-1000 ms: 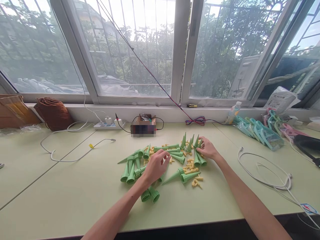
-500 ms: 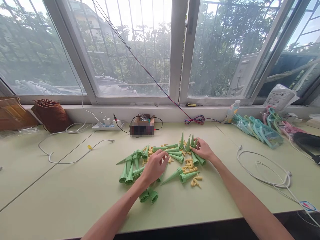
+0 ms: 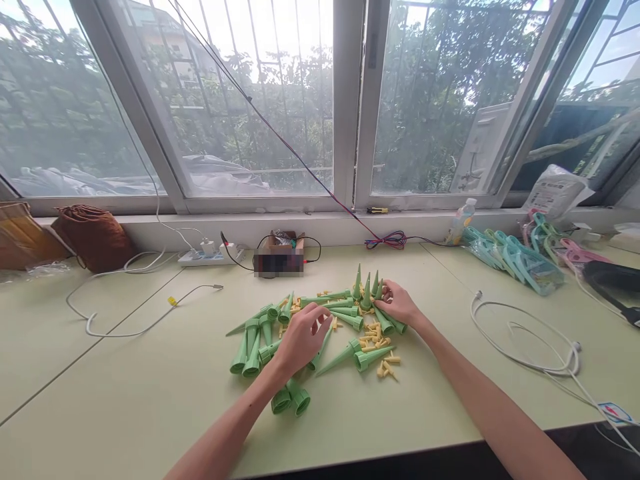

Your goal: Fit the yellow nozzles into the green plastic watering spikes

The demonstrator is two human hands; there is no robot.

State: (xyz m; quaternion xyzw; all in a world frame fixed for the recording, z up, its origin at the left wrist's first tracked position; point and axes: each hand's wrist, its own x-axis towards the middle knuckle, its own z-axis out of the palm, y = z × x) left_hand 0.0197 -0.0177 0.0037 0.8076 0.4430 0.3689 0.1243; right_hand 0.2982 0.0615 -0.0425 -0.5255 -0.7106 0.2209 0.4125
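Note:
Several green plastic spikes with wide ribbed collars lie in a loose pile, mixed with small yellow plastic pieces. My right hand is at the pile's back right, its fingers closed around a small upright green spike that they partly hide. Beside it stand other upright spikes. Over the middle of the pile is my left hand, its fingers loosely bent and apart, with nothing visible in them. Just under its thumb side rests a green spike. Two more spikes lie near my left wrist.
A small box with a blurred front, a power strip and a brown bag stand along the window wall. To the right are a coiled white cable, a bottle and bagged teal items.
The view has turned slightly to the right. My right hand has shifted a little left with its spike, and the upright spikes stand closer together. My left hand has stayed over the pile.

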